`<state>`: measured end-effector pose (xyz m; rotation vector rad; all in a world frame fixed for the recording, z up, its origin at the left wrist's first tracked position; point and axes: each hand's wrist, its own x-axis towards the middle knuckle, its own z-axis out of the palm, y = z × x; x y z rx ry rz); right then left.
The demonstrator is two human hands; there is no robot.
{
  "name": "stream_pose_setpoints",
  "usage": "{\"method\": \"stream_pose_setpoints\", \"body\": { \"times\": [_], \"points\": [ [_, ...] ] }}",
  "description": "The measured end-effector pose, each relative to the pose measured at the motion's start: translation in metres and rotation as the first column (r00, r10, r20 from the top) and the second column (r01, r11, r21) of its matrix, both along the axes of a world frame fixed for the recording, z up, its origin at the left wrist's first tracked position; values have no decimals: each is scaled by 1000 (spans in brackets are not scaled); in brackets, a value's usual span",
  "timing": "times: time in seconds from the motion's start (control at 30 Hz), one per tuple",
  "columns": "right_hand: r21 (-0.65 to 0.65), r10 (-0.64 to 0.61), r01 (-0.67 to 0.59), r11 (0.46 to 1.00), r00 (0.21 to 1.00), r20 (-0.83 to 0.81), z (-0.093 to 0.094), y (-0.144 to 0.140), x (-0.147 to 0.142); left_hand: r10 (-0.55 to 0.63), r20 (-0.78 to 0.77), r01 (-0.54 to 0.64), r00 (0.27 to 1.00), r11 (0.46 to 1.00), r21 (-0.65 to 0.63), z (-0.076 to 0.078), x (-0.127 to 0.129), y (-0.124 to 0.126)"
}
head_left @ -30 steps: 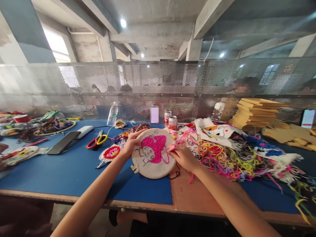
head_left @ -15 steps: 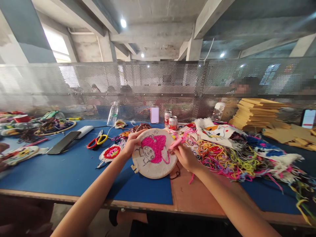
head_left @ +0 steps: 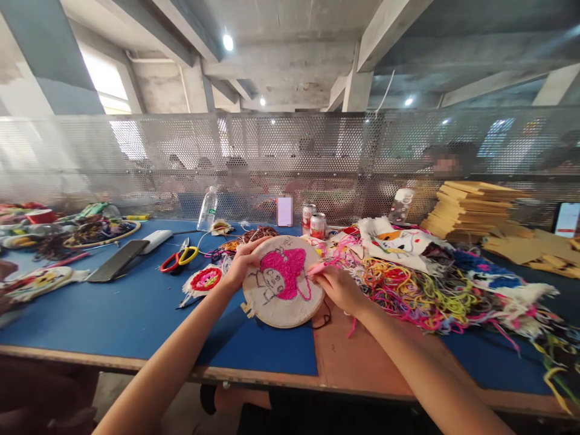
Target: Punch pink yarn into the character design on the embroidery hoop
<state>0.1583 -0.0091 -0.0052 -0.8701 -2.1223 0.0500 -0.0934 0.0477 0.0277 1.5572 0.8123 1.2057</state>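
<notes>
An embroidery hoop (head_left: 283, 311) with white cloth is held up, tilted, over the table's front part. The cloth carries a drawn figure whose hood is filled with bright pink yarn loops, and a pink outline runs down its right side. My left hand (head_left: 244, 264) is closed on the hoop's upper left rim. In my right hand (head_left: 338, 285) a pink punch needle (head_left: 319, 267) is gripped, its tip end at the right part of the pink outline; the fingers partly hide it. The hoop's screw clamp (head_left: 247, 310) sticks out at the lower left.
Scissors (head_left: 179, 258) and a round yarn patch (head_left: 205, 280) lie to the left, beside a dark phone (head_left: 118, 261). Tangled yarn (head_left: 408, 290) covers the right side. Cans (head_left: 318, 226), a bottle (head_left: 208, 208) and stacked brown envelopes (head_left: 469, 208) stand before a mesh screen (head_left: 254, 145).
The pink punch needle and my right hand have shifted slightly, and the tool now leans lower toward the cloth. My left hand and the hoop stay nearly in place.
</notes>
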Motion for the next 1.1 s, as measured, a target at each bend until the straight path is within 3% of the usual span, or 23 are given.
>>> {"method": "stream_pose_setpoints", "body": {
  "times": [0.2, 0.43, 0.63, 0.9, 1.1],
  "points": [
    [-15, -27, 29, 999, 993, 114, 2, -1, -6, -3, 4, 3, 1000, 1000, 20, 2, 1, -1],
    [21, -103, 102, 995, 993, 65, -1, 0, -6, -13, 33, 14, 999, 1000, -10, 3, 1, -4],
    [39, -154, 149, 988, 965, 212, 0, -1, -8, 8, 18, -8, 1000, 1000, -2, 3, 1, -2],
    [14, -110, 111, 994, 992, -62, -6, -1, -6, 9, -31, -8, 999, 999, 43, -1, -2, 4],
    [-21, -74, 72, 997, 990, -121, -6, -1, -3, 9, -24, -8, 1000, 999, 50, 0, 0, 1]
  ]
}}
